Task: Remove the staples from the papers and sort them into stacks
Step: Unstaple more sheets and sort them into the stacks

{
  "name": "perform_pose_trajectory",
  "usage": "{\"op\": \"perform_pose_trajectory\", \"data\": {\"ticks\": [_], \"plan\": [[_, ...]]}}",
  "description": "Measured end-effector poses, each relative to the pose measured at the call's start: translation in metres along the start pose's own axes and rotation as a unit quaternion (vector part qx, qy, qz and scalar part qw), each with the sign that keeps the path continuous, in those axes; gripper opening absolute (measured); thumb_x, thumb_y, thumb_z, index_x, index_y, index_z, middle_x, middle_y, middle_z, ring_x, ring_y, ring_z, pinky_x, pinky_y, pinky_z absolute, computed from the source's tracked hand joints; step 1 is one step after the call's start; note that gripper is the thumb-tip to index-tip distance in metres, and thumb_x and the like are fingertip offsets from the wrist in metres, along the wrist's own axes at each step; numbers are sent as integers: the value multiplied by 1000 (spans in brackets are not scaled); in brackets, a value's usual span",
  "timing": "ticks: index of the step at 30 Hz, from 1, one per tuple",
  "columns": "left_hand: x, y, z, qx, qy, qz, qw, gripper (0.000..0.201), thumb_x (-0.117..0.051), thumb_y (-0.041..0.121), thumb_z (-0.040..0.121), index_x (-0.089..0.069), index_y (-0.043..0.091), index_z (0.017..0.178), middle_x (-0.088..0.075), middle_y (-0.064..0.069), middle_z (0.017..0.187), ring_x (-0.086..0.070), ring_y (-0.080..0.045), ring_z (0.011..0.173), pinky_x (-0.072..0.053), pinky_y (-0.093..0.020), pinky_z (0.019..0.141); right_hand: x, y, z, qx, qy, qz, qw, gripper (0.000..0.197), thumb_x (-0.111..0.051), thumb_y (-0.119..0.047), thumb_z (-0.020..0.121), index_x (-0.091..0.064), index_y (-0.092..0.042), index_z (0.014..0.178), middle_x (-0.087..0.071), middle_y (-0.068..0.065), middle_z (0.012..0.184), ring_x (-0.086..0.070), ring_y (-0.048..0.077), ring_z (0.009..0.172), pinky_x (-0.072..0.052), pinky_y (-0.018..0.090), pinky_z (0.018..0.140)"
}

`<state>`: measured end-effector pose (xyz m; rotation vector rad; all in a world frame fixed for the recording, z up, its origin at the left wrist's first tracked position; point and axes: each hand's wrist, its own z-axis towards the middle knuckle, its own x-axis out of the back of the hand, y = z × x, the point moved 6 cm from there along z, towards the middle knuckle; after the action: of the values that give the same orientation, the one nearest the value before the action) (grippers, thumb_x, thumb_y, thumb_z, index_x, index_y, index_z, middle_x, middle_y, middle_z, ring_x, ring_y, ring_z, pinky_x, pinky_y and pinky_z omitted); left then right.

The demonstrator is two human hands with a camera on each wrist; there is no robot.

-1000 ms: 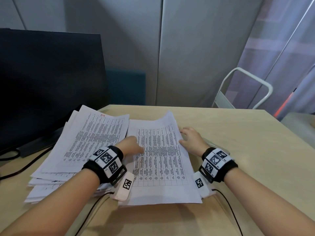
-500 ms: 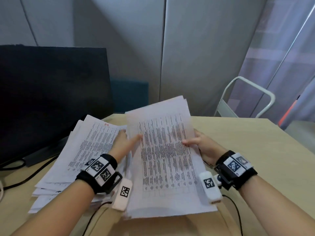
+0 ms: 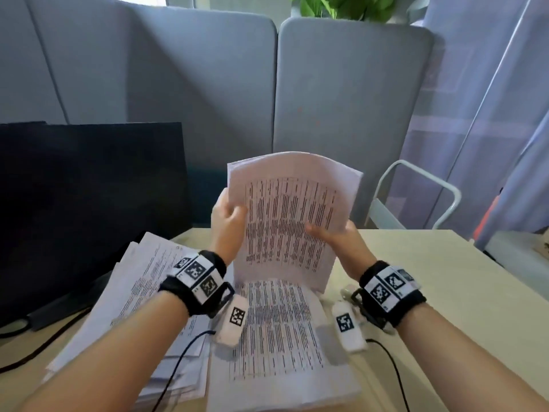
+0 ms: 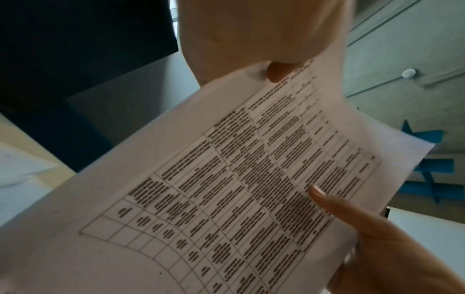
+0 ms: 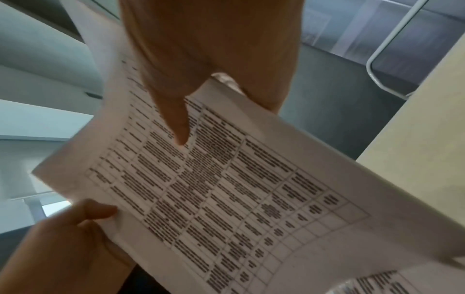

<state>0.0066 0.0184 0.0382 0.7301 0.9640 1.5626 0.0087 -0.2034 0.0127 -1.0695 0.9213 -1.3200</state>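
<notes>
Both hands pinch the same bundle of printed sheets (image 3: 292, 215) and hold it nearly upright above the table (image 3: 445, 281). On its left edge the left hand (image 3: 227, 224) has the thumb curled over the front of the page and the fingers behind; on the right edge the right hand (image 3: 341, 243) lays its thumb flat across the printed table, with the other fingers behind the paper — the wrist views show both thumbs pressing on the front sheet. The bundle bows slightly at its top edge, its lower edge hanging just above a flat stack of papers (image 3: 282, 346) that lies on the near part of the table between the forearms. A second, looser stack (image 3: 142, 295) is fanned out to the left, beside a dark monitor (image 3: 89, 203). No staple can be made out — the print is blurred. A white chair frame (image 3: 416, 197) stands far right, beyond the table.
</notes>
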Motion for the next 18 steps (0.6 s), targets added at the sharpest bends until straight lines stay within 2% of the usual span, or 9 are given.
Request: {"op": "perform_pose_trajectory", "data": {"ticks": [3,7,10,12,13,14,16,17,18], "plan": [[-13,5,5,-11,26,3,1000,31,-36,-6,90,-58,16,84,-63,-7,86,-61,-21,81,-54,-42,73,4,-1,8,9,54,4,999,19,-68,-16,89,-68,-17,108,-74,3,106,-71,19,97,-56,48,90],[-14,7,16,-29,88,-15,996,26,-40,4,95,-57,19,82,-64,-6,85,-63,-20,80,-55,-29,66,2,-12,20,28,58,33,997,17,-66,-17,91,-68,-17,108,-74,4,106,-71,20,97,-58,40,83],[-18,-28,8,39,58,7,998,22,-43,3,95,-60,17,98,-65,2,88,-61,-12,76,-50,-14,59,2,21,17,-25,42,-22,999,22,-67,-15,90,-67,-16,112,-73,3,108,-69,21,99,-55,44,90],[-24,-44,2,42,17,25,999,25,-44,2,96,-59,17,110,-65,7,94,-62,-3,80,-50,-11,63,6,51,16,-86,-19,-187,978,26,-70,-15,88,-67,-16,113,-71,4,113,-66,20,102,-52,44,96],[-24,-46,2,31,10,34,999,26,-44,2,96,-58,17,112,-65,9,96,-62,2,83,-50,-9,66,12,65,15,-113,-74,-320,938,32,-72,-17,86,-66,-15,117,-68,4,117,-64,21,106,-50,42,98],[-24,-45,5,21,11,52,998,25,-44,3,97,-57,18,113,-65,11,97,-62,4,85,-49,-9,66,22,78,11,-143,-124,-452,872,41,-74,-22,84,-63,-14,122,-66,5,122,-61,23,111,-48,39,99],[-21,-38,13,16,22,94,995,23,-43,4,98,-57,17,110,-64,10,94,-62,1,83,-47,-9,63,50,96,-4,-206,-148,-626,737,51,-73,-39,82,-61,-12,123,-64,6,125,-59,26,114,-48,33,96],[-22,-34,18,12,23,115,993,22,-42,4,98,-58,17,106,-65,9,92,-62,0,80,-46,-10,62,63,103,-12,-235,-144,-653,706,51,-68,-44,84,-61,-10,120,-64,8,123,-60,27,113,-48,31,93],[-24,-30,23,11,17,137,990,20,-42,5,98,-59,16,102,-65,8,90,-62,-3,78,-47,-13,61,73,111,-18,-251,-133,-654,701,50,-61,-46,87,-61,-8,119,-64,11,123,-60,27,113,-48,30,92]]}}
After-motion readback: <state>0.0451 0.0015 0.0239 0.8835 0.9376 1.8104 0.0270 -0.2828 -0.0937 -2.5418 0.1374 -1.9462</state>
